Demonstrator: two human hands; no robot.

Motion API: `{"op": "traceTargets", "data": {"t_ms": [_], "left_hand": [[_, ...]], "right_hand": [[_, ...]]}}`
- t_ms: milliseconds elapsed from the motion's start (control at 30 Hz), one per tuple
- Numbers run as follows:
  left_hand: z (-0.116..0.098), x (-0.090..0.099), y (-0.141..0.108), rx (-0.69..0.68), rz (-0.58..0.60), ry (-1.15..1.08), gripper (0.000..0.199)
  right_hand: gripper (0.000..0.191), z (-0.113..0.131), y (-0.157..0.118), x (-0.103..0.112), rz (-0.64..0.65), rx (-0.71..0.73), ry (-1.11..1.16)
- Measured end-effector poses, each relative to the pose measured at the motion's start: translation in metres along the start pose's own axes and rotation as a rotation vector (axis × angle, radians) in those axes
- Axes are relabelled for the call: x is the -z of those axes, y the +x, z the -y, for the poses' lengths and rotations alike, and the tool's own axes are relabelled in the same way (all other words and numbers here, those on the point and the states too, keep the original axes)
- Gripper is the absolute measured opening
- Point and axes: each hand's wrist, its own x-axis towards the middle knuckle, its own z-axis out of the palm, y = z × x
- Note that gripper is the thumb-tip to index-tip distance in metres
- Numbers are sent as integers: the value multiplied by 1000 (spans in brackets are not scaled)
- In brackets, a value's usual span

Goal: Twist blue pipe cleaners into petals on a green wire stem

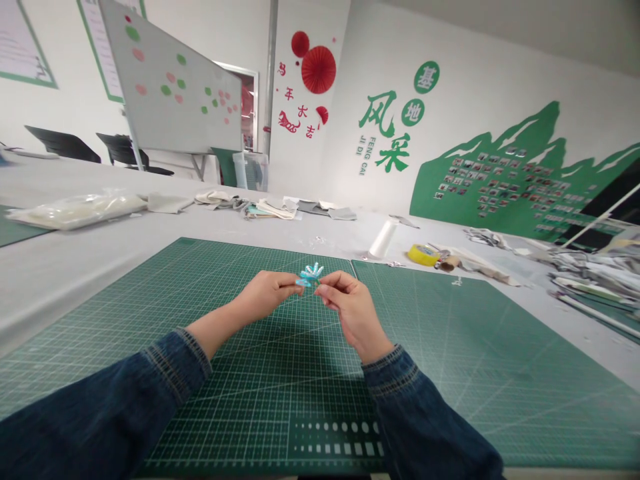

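Above the green cutting mat [240, 373] a small blue and white flower [311, 272], which looks handmade, is held between my two hands. My left hand [265, 292] pinches a light blue petal at the flower's left side between thumb and fingers. From the right, my right hand [353, 303] grips the short green stem below the petals with thumb and forefinger. The petals spread upward and outward. What the flower is made of is too small to tell.
Beyond the mat are a white cone [384, 239] of thread and a yellow tape roll [423, 254]. Cloth scraps [273, 208] and a clear plastic bag [80, 208] lie along the back. More piled fabric [600, 283] is at the right.
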Motion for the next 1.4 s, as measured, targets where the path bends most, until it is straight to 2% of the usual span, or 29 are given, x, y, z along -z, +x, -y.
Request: {"op": "traceTargets", "data": {"t_ms": [133,300,433,533,633,733,933,1033,1233,1400], "left_hand": [[-12,-6,-3,-63,44,-29,22],[-26,-4,-8,-111,64,-12,23],[-30,-1,-9,-142,46,75,24],[-30,0,-11,-180,-17,281,24],[-30,0,-14,-247,-84,511,24],[-28,1,-15,-267,-106,602,24],[-14,11,-9,-175,-149,562,23],[-5,15,-5,-105,-152,422,23],[4,13,-1,-51,-113,177,24],[-1,4,-2,-36,-73,172,26]], "right_hand": [[14,-6,4,5,-168,-17,0],[6,-16,7,8,-236,96,-328],[9,-16,4,7,-206,287,-662],[16,-13,0,6,-116,416,-880],[20,-11,-3,5,-23,439,-1018],[20,-13,-4,4,40,428,-1070],[21,-14,-2,1,278,415,-930],[18,-10,-3,-2,307,370,-804],[5,-1,-5,-2,219,201,-472],[11,-2,0,2,16,150,-233]]}}
